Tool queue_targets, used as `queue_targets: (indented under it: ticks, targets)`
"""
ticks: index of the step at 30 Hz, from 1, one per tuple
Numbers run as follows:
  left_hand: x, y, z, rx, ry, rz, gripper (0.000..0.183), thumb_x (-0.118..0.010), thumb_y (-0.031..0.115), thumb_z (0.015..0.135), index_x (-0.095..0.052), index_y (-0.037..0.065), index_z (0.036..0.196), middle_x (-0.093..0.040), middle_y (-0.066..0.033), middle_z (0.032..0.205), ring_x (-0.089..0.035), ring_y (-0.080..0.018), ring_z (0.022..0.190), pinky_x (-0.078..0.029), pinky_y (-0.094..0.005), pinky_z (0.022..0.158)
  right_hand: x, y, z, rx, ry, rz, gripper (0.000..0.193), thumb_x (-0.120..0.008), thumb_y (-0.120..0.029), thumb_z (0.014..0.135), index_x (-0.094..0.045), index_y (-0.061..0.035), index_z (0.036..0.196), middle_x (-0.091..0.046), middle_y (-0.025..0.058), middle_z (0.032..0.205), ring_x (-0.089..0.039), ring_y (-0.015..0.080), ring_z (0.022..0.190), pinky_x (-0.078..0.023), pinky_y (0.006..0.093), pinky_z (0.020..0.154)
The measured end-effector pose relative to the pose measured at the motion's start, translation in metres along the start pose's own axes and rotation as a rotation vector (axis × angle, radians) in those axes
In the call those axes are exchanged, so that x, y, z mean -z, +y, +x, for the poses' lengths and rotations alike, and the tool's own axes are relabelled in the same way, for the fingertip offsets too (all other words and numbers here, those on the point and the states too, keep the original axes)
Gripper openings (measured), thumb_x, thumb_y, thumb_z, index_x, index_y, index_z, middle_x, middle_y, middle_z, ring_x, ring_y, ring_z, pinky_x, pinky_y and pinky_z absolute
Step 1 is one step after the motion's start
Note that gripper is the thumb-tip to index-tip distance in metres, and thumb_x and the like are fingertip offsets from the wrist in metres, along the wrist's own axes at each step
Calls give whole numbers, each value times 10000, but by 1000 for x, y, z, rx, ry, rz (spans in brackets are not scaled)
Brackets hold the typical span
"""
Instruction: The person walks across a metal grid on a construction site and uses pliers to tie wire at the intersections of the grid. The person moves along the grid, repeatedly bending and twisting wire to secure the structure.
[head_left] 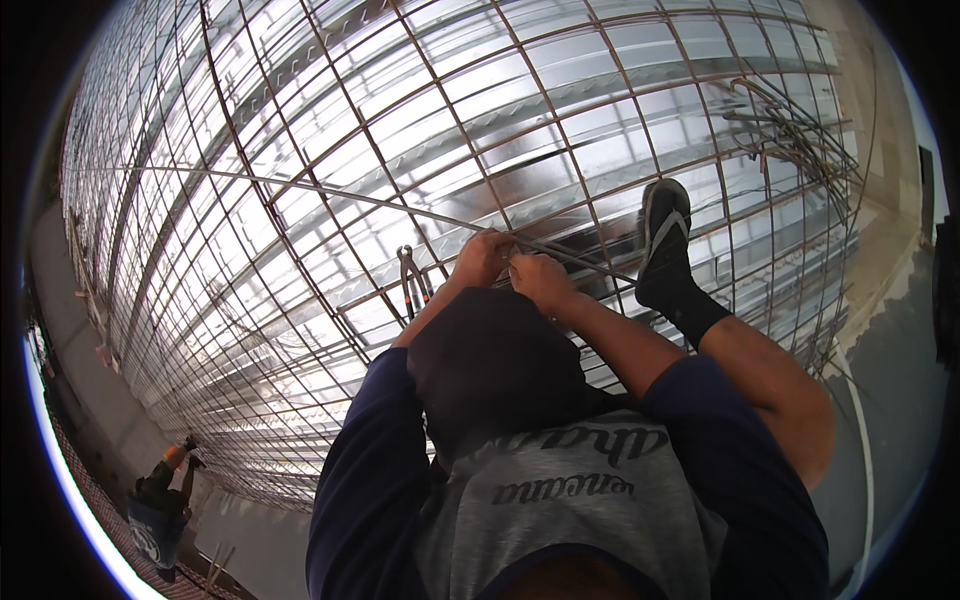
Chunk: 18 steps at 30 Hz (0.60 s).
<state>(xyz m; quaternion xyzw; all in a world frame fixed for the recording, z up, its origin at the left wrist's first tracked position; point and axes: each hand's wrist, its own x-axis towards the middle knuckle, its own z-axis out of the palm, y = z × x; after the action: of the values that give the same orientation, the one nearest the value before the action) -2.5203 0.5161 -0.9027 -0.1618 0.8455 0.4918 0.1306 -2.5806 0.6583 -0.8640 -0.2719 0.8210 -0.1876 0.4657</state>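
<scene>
My left hand (483,258) and my right hand (541,281) are close together over a steel rebar mesh (447,92), in front of my bent knee. The fingers of both are bent and pinched closed. Whatever is between them is too small and too covered to make out. A long thin steel rod (370,198) lies slantwise across the mesh and passes right at my fingertips. Left of my left hand, a pair of pincers (409,282) with dark and orange handles rests on the mesh, touched by neither hand.
Shiny corrugated metal decking (520,185) lies under the mesh. My foot in a black sandal (665,225) stands on the bars at right. Beyond it is a bundle of bent rods (790,135). Another person (160,515) is at the far lower left, beside the mesh's edge.
</scene>
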Motion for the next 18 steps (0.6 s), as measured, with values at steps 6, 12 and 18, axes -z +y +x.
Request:
queue_targets:
  ticks: [6,12,18]
  targets:
    - [1,6,10,101,-60,85,228,-536,87,809,-706,55,958,-663,-181,925,-629,-368,884,-488,-432,815,48,6,41,87,189,85,196,-565,-213,861,-638,-33,889,-656,178,825,-626,382,842,-489,477,756]
    - [-13,-10,17,140,-60,95,214,-559,143,795,-724,81,917,-665,-197,916,-620,-380,892,-481,-443,833,65,4,55,-121,190,-205,166,-540,-171,857,-666,-65,881,-675,161,933,-642,356,939,-514,454,801]
    - [-11,-10,10,109,-95,83,269,-531,158,823,-692,22,990,-645,-210,988,-616,-395,950,-483,-461,857,53,12,22,-6,-31,-407,188,-548,-156,831,-694,-42,858,-683,183,909,-662,374,878,-528,464,772]
